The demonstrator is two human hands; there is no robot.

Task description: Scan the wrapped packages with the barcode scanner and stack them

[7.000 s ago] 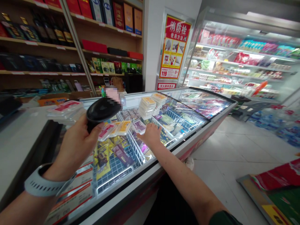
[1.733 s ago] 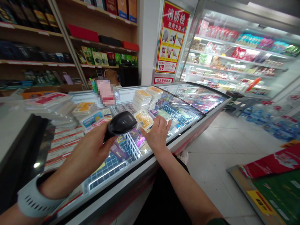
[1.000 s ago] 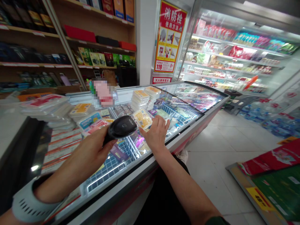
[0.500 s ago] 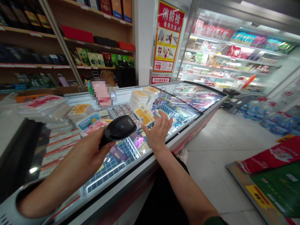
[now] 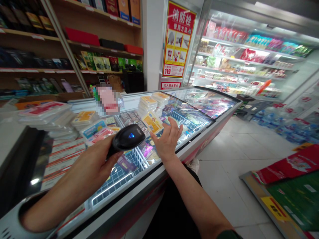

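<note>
A: Nearest stuff, quick?
B: Lower left: pale wrist band (image 5: 15, 219), then the left hand (image 5: 99, 156), fingers wrapped round the handle of a black scanner (image 5: 128, 136). Blue light on its back.
A: Why that grip?
B: My read: handle hold left the head clear, nose aimed toward a yellow-labelled pack (image 5: 152, 122).
A: Right hand?
B: Right hand (image 5: 167, 142), centre frame. Thumb and forefinger looked closed on the pack's near edge; the other fingers were raised and loosely spread. Contact was partly hidden.
A: Pack where, exactly?
B: Centre, just past the scanner's nose, tilted, label toward the camera. The edge grip probably kept the palm off its face.
A: Below and around?
B: Wire basket (image 5: 140, 159), lower centre, wrapped goods inside; grouping loose items, I'd guess. Price sheets (image 5: 63, 157) lay flat at left, likely for reading from above. The freezer chest (image 5: 194, 147) ran diagonally to the right.
A: Past that?
B: A blue-labelled pack (image 5: 94, 129) left of centre, a red-labelled stack (image 5: 47, 116) farther left, pale stacks (image 5: 147, 104) just beyond the held pack, probably piled to save room.
A: Background?
B: Poster (image 5: 179, 39) upper centre, wooden shelves (image 5: 77, 18) upper left, lit chilled case (image 5: 249, 47) upper right, goods in rows, presumably for display.
</note>
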